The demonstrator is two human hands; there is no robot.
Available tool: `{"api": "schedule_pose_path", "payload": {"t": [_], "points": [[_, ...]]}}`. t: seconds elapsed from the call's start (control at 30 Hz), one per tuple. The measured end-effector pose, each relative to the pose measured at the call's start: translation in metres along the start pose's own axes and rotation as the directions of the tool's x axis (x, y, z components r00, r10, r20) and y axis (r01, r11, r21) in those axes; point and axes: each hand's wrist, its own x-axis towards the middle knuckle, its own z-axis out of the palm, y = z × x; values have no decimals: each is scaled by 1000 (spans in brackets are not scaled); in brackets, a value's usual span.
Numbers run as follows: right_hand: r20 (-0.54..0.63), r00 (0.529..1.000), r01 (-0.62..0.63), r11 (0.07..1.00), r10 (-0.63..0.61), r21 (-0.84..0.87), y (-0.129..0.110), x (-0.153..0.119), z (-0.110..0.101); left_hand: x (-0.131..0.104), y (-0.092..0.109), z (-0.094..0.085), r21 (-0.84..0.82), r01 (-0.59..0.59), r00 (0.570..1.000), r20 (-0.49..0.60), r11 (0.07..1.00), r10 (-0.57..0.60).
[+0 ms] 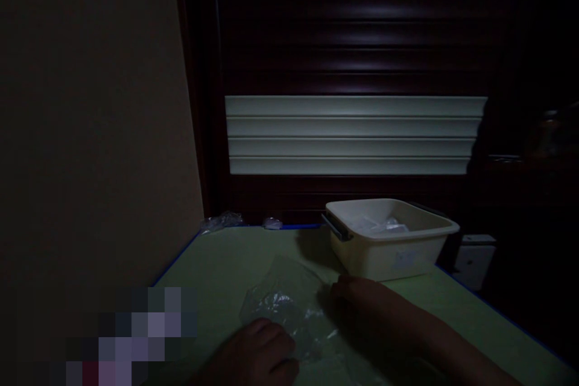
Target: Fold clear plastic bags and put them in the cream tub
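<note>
The green table (217, 277) stands before a dark slatted panel (362, 36), carrying a white tub (377, 258). Left hand (265, 350) and right hand (353, 291) adjoin a clear bag (280, 289); grip states cannot be determined.

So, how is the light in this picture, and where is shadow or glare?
Head view: dim overall, right edge nearly black; small glints on the clear plastic; shadow on the table left of the basin; lower left corner pixelated.

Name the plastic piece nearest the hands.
The sheet, lying between left hand and right hand. The corner wad and smaller wad lie at the back of the table; other plastic sits in the tub.
</note>
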Motion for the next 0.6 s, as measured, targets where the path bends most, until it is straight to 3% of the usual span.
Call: {"api": "schedule_pose_path", "payload": {"t": [0.1,0.23,0.3,0.43,0.6], "points": [[-2,1000,-20,997,20,72,-3,-1,7,2,0,-4,-24,34,999,0,999,-34],[73,996,38,971,-57,236,-15,-5,9,3,1,-6,-61,68,997,40,996,-66],[104,990,65,964,-95,258,-19,-8,6,3,0,-5,-63,82,996,46,995,-79],[56,979,170,943,-194,285,-16,-10,-3,3,0,-3,-61,108,994,36,992,-106],[111,968,184,938,-224,294,-11,-7,-3,3,1,-2,-72,68,997,35,995,-65]]}}
